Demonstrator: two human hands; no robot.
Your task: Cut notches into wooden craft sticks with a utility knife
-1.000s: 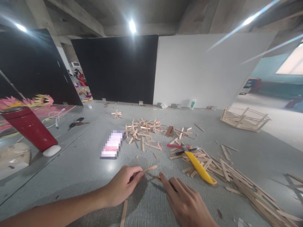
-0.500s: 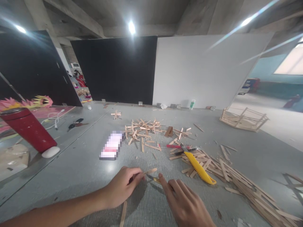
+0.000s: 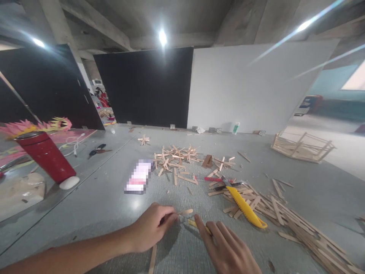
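Observation:
Between its thumb and fingers my left hand [image 3: 155, 226] pinches a wooden craft stick [image 3: 186, 211], whose rounded end points to the right. My right hand [image 3: 224, 245] is wrapped round a small yellow-handled craft knife [image 3: 194, 223], index finger stretched along its top. The knife's thin blade reaches left, just under the stick; whether it touches the wood I cannot tell. A longer wooden strip [image 3: 153, 260] lies on the table below my left wrist.
Ahead lie a pile of small sticks [image 3: 173, 158] and a phone with a blurred screen [image 3: 139, 177]. To the right are a yellow saw-edged cutter [image 3: 246, 207] and many wooden strips [image 3: 310, 232]. A red flask [image 3: 47, 156] stands left; a stick-built frame [image 3: 303, 148] sits far right.
The whole view has shifted slightly, so things appear a little farther right. Both hands keep their grips, and the knife blade has moved slightly against the stick.

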